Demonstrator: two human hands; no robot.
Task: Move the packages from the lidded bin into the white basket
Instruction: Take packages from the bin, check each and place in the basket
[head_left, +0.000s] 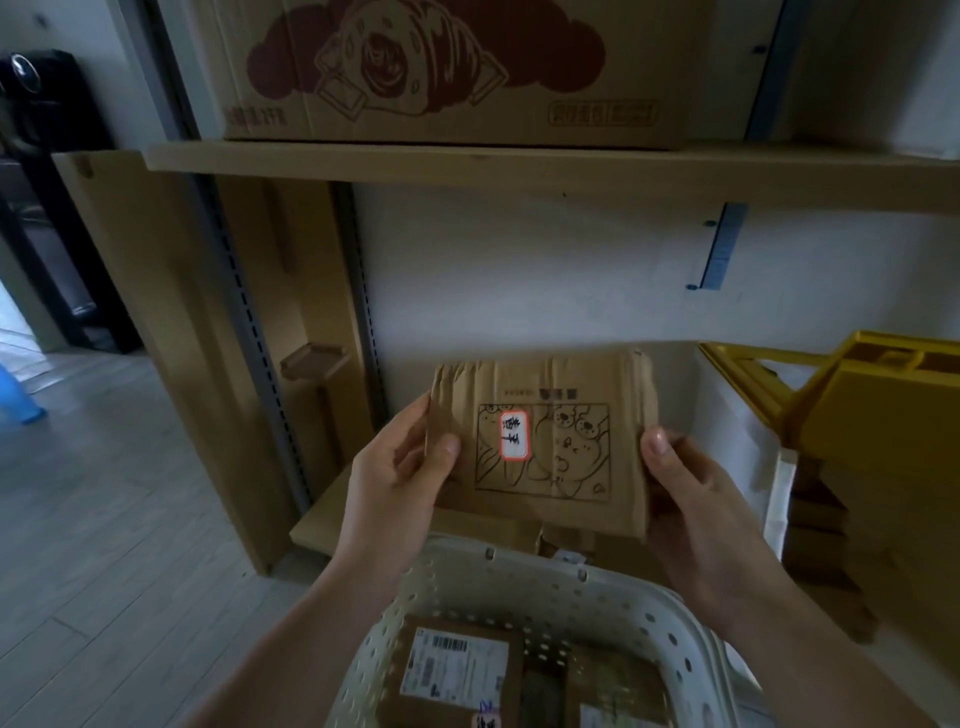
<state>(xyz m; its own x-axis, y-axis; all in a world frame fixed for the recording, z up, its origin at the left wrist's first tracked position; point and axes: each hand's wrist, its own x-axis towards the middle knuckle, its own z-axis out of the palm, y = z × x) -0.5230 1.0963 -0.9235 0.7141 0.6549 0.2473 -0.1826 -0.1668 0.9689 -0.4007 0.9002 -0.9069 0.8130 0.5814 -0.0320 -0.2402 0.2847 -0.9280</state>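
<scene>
I hold a brown cardboard package upright in both hands, above the far rim of the white basket. It bears a cartoon drawing and a small red-edged label. My left hand grips its left edge, thumb on the front. My right hand grips its right edge the same way. Inside the perforated basket lie other packages, one with a white shipping label. The bin with the yellow lid open stands at the right, brown packages stacked in it.
A wooden shelf unit surrounds the space, with a shelf board overhead carrying a large printed carton. A low shelf board lies behind the basket. Pale wood floor stretches to the left.
</scene>
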